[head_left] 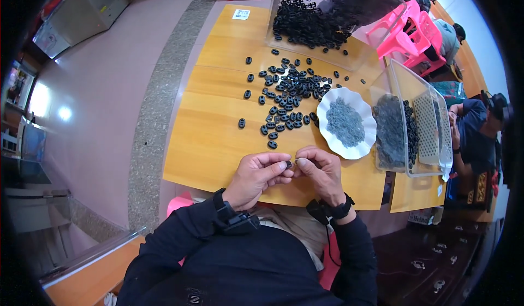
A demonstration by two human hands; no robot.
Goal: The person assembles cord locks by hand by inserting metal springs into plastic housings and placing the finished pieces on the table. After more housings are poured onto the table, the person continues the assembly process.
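Observation:
Just above the table's near edge, my two hands meet with their fingertips almost touching. My left hand (252,177) pinches a small black plastic piece (289,164) between thumb and forefinger. Thumb and forefinger of my right hand (322,174) are closed right beside it; what they hold is too small to make out. Beyond the hands, many black oval two-hole cord locks (273,144) lie scattered and heaped on the wooden table (213,142). A white scalloped plate (356,152) to the right holds a pile of fine grey springs.
A large clear bin (349,57) of black parts stands at the table's far side. On the right, a clear box (396,167) holds dark parts and a perforated white basket (428,126). Another person (475,131) sits beyond it, near pink chairs (406,33).

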